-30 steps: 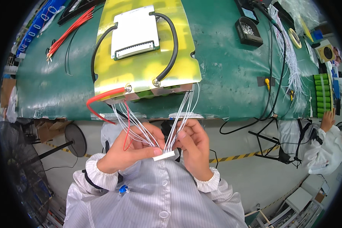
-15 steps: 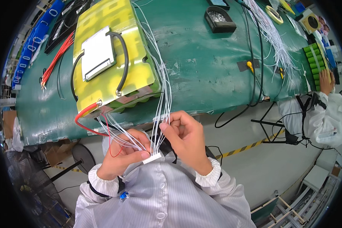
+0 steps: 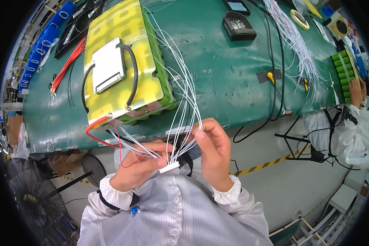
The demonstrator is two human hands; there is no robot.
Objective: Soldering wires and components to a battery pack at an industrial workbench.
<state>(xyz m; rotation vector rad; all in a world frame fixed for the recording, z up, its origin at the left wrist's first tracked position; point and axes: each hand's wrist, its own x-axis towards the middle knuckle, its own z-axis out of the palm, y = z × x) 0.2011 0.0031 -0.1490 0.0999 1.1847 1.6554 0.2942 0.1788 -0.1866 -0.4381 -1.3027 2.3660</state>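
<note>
A battery pack (image 3: 151,88) of green cells under a yellow sheet lies at the table's near edge, with a white flat module (image 3: 108,65) on top. Thin white wires (image 3: 187,88) run from its right side and front end to a white plug connector (image 3: 169,167) in front of my body. My left hand (image 3: 137,166) pinches the wires beside the connector, thumb against its left end. Between thumb and forefinger, my right hand (image 3: 215,151) grips several white wires above and right of the connector. A thin red wire (image 3: 121,149) loops over my left hand.
The green table (image 3: 225,78) carries red wires (image 3: 69,65), a black tray of small metal parts (image 3: 238,26), a white wire bundle (image 3: 293,37) and black cables (image 3: 282,82). At the right, another person's hand (image 3: 358,91) touches green cells (image 3: 343,74). A fan (image 3: 33,197) stands lower left.
My right hand has moved right with its wires, away from the connector, spreading them wider. My left hand and the connector have shifted slightly right. The whole view has shifted a little.
</note>
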